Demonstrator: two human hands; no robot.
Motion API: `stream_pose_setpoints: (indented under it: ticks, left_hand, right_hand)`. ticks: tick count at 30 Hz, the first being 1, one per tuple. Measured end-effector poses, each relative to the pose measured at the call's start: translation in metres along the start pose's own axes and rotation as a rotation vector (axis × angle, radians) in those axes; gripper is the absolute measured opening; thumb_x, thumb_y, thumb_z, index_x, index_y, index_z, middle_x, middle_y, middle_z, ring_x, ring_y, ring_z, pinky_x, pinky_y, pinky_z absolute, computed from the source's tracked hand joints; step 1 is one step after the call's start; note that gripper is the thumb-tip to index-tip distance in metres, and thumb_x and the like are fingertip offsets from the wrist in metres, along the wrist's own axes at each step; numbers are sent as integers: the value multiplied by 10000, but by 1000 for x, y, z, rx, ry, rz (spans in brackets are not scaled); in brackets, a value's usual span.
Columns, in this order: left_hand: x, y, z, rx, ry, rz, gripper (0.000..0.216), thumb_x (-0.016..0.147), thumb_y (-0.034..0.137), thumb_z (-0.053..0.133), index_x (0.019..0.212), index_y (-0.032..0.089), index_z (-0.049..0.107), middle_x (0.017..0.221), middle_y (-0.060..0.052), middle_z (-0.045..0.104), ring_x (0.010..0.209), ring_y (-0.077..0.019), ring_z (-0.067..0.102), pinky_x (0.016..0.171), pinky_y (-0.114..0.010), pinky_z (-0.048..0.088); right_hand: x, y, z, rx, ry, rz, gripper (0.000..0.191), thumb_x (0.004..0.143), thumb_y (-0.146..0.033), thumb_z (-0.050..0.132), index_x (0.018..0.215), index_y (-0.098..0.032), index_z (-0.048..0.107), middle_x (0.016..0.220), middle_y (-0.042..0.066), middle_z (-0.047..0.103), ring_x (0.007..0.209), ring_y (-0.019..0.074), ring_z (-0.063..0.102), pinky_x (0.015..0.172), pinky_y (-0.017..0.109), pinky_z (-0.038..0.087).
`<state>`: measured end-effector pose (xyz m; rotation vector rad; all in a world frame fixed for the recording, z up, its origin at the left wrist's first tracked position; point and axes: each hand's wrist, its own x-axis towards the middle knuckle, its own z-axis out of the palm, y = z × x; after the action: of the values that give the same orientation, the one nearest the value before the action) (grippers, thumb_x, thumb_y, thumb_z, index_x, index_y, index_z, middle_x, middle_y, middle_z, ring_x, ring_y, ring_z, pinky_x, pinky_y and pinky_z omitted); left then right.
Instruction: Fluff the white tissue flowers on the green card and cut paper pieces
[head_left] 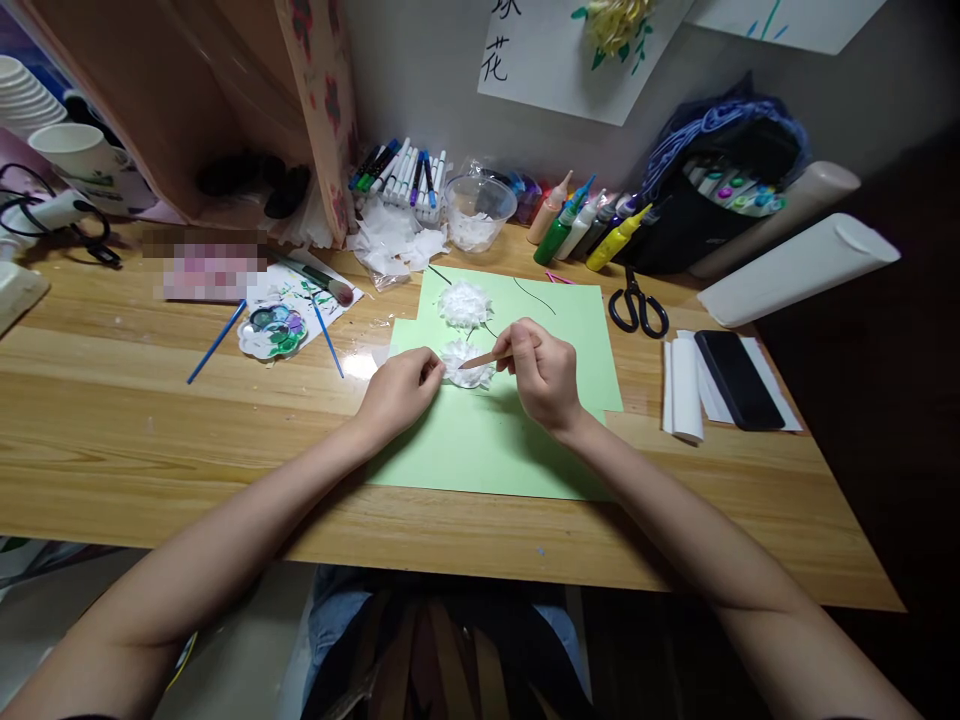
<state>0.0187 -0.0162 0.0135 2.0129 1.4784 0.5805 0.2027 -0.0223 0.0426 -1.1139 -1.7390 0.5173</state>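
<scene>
Wooden bench [150, 420] ran the full width of the view. Its far edge was crowded, its near edge bare. A green sheet [480, 450] lay flat at centre, with a notch cut from its upper left corner.

Both forearms came in from the lower corners, bare and resting low over the bench, converging on the sheet. Elbows were cut off by the frame.

Left hand [397, 390]: knuckles up, fingers curled in tight, fingertips pinched on the left edge of the paper flower [476, 378]. Right hand [544, 375]: back toward the camera, fingers closed narrowly round a thin brown stick [484, 359]. The stick lay nearly level, its tip pointing left into the flower.

The paper flower, white and crumpled, sat on the upper half of the green sheet between the two hands. Both thumbs and the flower's outer edges were hidden behind fingers. Whether the stick was a pencil or a brush handle could not be made out.

A second flower [465, 303] lay just beyond the first, apart from both hands. A dark phone [739, 380] rested on white paper at right, with scissors [637, 305] near the sheet's far right corner. A paint palette [272, 332] sat to the left. A patch of the bench beside it was blurred out.
</scene>
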Motion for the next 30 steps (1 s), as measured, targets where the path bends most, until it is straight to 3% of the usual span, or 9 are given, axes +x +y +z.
stream_pose_setpoints:
  ticks: [13,22,30]
  left_hand:
    - [1,-1,1,5,3,11,211,880,291,437,819,180,606,780,-42,655,705,-173,567,620,-276,380]
    - [0,-1,0,10,1,7,213,879,297,436,815,187,606,781,-40,656,708,-177,567,619,-282,378]
    - [0,0,0,14,1,12,217,882,296,432,805,185,602,779,-43,657,706,-178,566,617,-284,378]
  right_hand:
    - [-5,-2,-1,-98,-31,-203,333,969,-253,349,702,-193,538,625,18,615,547,120,585,527,265,456]
    - [-4,2,2,-69,27,-125,342,975,-284,342,706,-196,534,592,3,596,514,113,568,509,258,455]
    - [-5,4,3,-89,-7,-174,330,973,-270,351,712,-198,539,619,13,616,541,117,584,516,261,454]
